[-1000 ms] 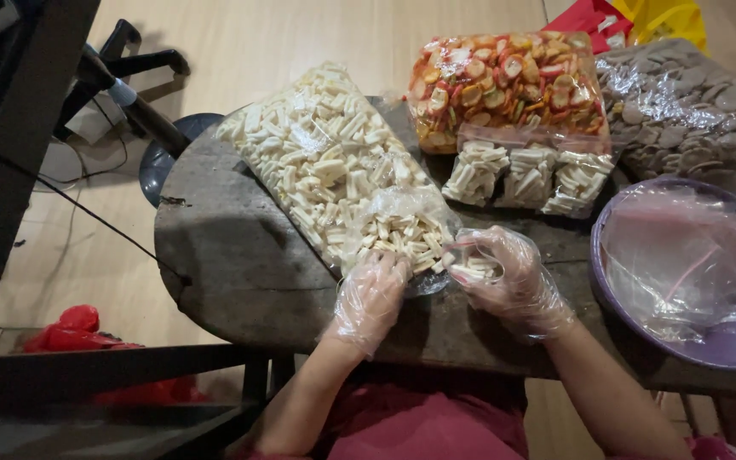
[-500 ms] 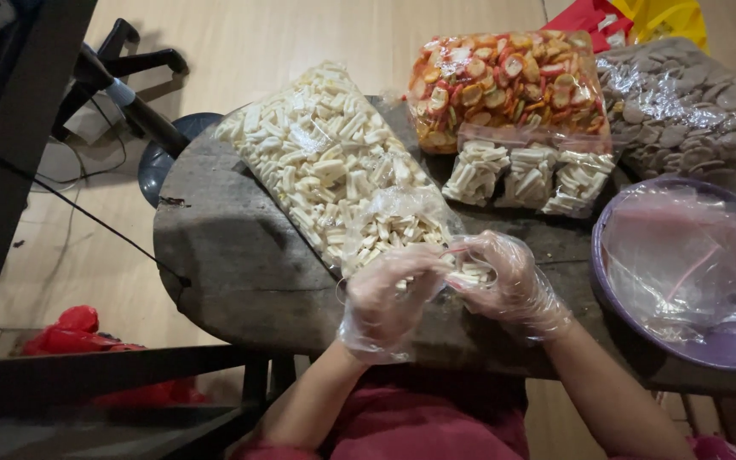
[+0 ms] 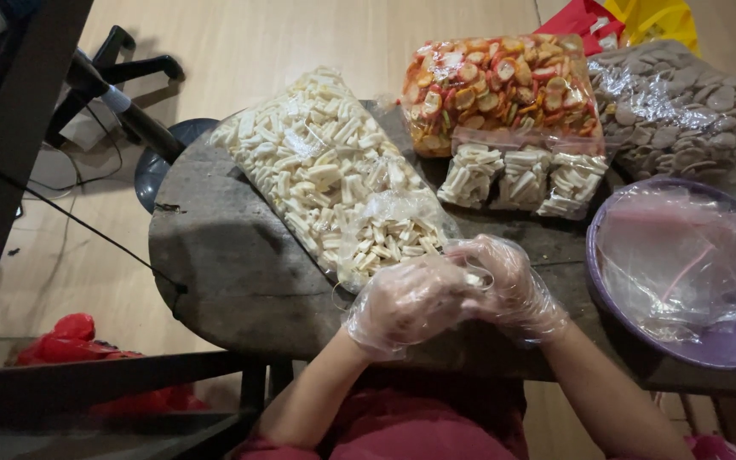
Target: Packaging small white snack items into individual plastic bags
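White cracker sticks (image 3: 474,278), a handful at the near middle of the surface (image 3: 240,281), are now cupped between both gloved hands, the left hand (image 3: 406,300) having left the open bag (image 3: 334,183) to close over the right hand (image 3: 513,285).

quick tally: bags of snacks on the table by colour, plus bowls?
White stick bags, large: 1
White stick bags, small: 3
Orange-red mixed bags: 1
Grey-brown disc bags: 1
Purple bowls: 1
Total: 7
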